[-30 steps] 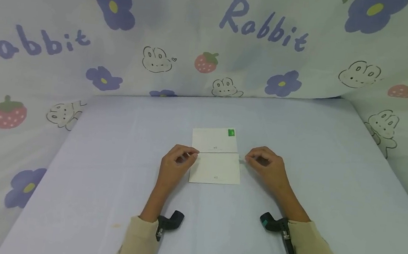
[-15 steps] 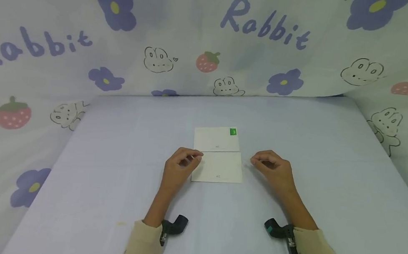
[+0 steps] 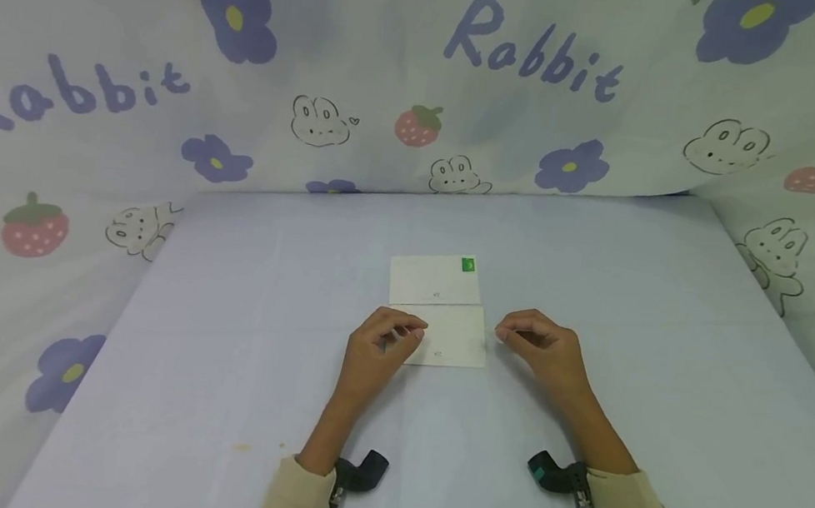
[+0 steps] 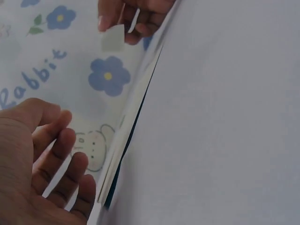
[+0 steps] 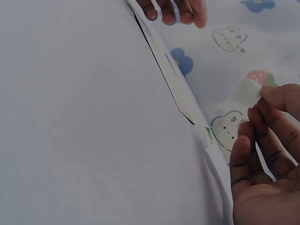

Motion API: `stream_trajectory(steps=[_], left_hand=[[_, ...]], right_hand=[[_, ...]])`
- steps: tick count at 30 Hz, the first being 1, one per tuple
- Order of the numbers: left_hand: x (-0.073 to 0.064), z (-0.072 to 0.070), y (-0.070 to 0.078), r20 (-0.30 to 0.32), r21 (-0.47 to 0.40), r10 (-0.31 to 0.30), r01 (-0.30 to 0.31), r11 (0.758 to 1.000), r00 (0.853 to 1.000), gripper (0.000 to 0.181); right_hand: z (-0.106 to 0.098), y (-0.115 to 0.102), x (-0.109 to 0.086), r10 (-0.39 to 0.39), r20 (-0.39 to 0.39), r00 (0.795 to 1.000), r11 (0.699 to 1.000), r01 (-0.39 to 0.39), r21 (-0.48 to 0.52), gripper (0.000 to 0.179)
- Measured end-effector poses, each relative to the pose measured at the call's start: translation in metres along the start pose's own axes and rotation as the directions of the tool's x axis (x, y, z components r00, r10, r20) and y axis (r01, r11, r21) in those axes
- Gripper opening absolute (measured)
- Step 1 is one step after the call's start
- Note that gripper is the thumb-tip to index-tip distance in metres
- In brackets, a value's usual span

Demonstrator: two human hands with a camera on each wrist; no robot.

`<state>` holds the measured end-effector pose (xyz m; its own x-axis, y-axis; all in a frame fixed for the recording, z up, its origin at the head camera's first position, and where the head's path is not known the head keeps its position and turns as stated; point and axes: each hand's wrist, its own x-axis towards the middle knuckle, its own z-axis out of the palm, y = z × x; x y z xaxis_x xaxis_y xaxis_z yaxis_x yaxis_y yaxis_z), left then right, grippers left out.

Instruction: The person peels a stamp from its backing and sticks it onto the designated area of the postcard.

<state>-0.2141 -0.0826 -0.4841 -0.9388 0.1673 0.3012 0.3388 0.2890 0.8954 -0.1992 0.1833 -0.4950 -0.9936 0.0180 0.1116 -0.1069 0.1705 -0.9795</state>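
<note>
Two pale rectangular paper panels lie edge to edge on the table in the head view: the farther one (image 3: 427,281) has a green stamp-like mark (image 3: 468,265) in its corner, the nearer one (image 3: 457,335) is plain cream. My left hand (image 3: 374,359) hovers over the left part of the nearer panel, thumb and forefinger close together, with nothing visible in it. Just off the panels' right side, my right hand (image 3: 547,354) pinches a small piece of translucent tape (image 5: 247,93) between thumb and forefinger. One end of the tape looks jagged.
White cloth covers the table (image 3: 213,366). A curtain (image 3: 369,57) printed with rabbits, flowers and strawberries hangs behind it and along the sides. Black wrist cameras (image 3: 361,473) sit at both cuffs.
My left hand has moved from the left end of the seam rightward and nearer to me, over the nearer panel. My right hand stays off the right edge, slightly lower.
</note>
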Motion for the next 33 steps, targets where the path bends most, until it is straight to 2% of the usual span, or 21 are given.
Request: stream_trajectory(steps=[4,14,22,27,33], left_hand=[[-0.003,0.001,0.027,0.004,-0.013,-0.021,0.021,1.000,1.000,0.011],[-0.005,0.007,0.035,0.086,-0.058,-0.011,0.016,0.998,0.996,0.012],[-0.009,0.022,0.007,0.145,-0.049,0.050,-0.043,0.998,0.988,0.012],[-0.009,0.024,0.004,0.168,-0.047,0.091,-0.085,0.995,0.981,0.008],[-0.009,0.023,0.006,0.174,-0.042,0.099,-0.093,0.995,0.980,0.007]], right_hand=[[0.003,-0.003,-0.003,-0.001,0.022,1.000,0.998,0.000,0.058,0.016],[0.010,-0.008,-0.010,0.010,0.105,0.994,0.986,-0.027,0.164,0.017],[0.017,-0.013,-0.014,-0.031,0.176,0.984,0.977,-0.007,0.215,0.011],[0.019,-0.014,-0.015,-0.040,0.179,0.983,0.977,0.001,0.214,0.010],[0.019,-0.014,-0.014,-0.037,0.175,0.984,0.978,0.000,0.207,0.011]])
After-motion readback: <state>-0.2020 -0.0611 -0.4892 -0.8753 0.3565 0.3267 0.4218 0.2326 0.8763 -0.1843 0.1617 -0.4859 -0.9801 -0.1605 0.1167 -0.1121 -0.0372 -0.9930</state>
